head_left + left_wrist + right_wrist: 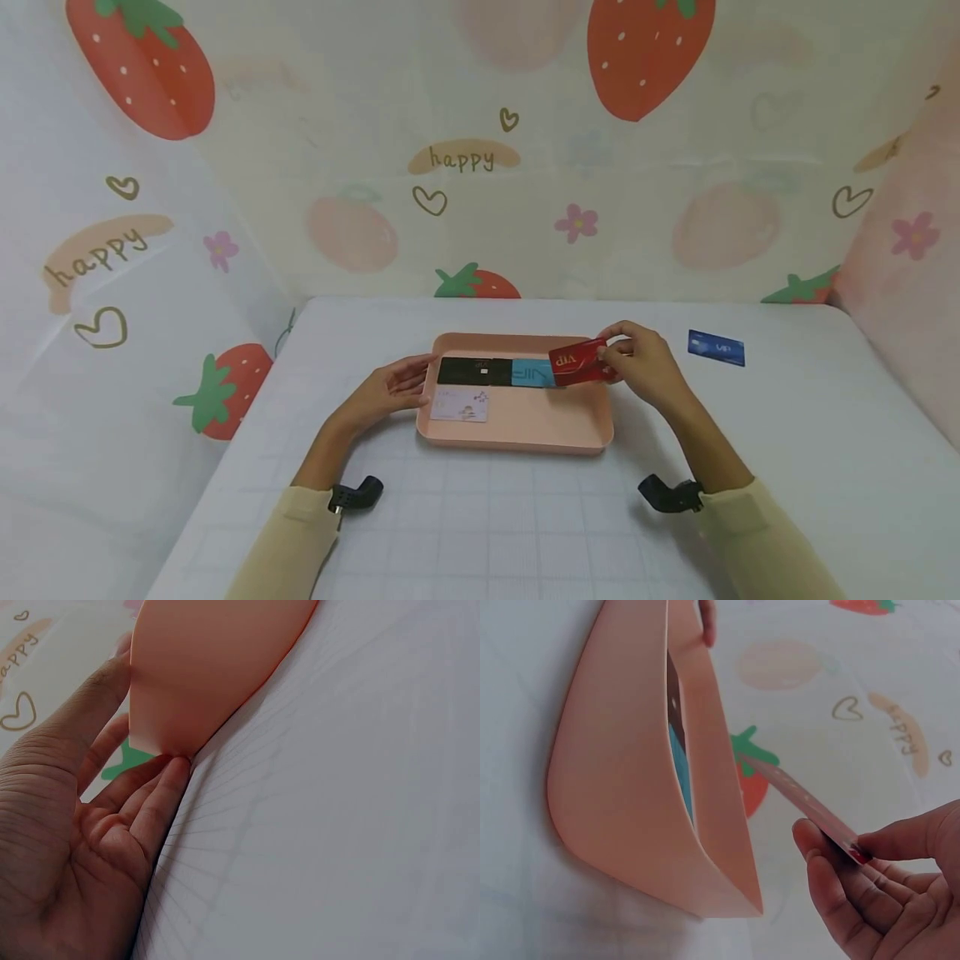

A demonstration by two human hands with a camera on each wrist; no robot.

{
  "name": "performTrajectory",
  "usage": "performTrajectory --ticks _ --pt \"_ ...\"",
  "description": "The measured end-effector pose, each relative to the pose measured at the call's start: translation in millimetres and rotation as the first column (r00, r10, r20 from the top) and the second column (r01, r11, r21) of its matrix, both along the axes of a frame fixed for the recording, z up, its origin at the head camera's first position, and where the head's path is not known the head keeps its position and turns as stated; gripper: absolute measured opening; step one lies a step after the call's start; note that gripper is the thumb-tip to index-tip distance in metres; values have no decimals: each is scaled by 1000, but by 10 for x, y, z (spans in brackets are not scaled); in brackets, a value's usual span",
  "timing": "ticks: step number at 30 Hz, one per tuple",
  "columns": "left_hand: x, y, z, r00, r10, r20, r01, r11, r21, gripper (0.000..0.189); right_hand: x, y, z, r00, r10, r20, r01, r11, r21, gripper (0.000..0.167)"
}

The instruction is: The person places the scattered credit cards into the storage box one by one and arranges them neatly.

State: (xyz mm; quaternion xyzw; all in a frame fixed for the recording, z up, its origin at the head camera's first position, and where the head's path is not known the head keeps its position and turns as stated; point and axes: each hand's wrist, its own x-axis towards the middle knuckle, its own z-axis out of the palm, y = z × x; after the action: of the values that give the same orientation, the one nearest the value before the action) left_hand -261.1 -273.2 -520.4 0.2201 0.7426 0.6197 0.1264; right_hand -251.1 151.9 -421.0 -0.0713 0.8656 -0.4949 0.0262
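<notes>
A red VIP card (573, 358) is pinched between the thumb and fingers of my right hand (641, 362), tilted above the right end of the pink tray (540, 429). In the right wrist view the red card (810, 802) shows nearly edge-on, raised beyond the tray's rim. Along the tray's back half lie black cards (465, 372), overlapping in a row, then a light blue card (528, 373) partly covered by the red one. A white card (459, 406) sits at the front left of the tray. My left hand (386, 390) touches the tray's left side with relaxed fingers.
A dark blue VIP card (716, 347) lies on the white table (480, 525), right of the tray and beyond my right hand. Behind the table hangs a strawberry-print cloth (480, 225), with more cloth along both sides. Each wrist wears a black camera mount (671, 493).
</notes>
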Motion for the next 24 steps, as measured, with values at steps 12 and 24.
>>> performTrajectory --ticks 12,24 --pt "26 -11 9 1000 13 21 -12 1000 -10 72 18 -94 -35 997 36 64 -33 999 -43 30" --pt "34 7 21 999 2 33 -3 1000 19 73 60 -159 -82 996 66 62 -62 996 -64 30"
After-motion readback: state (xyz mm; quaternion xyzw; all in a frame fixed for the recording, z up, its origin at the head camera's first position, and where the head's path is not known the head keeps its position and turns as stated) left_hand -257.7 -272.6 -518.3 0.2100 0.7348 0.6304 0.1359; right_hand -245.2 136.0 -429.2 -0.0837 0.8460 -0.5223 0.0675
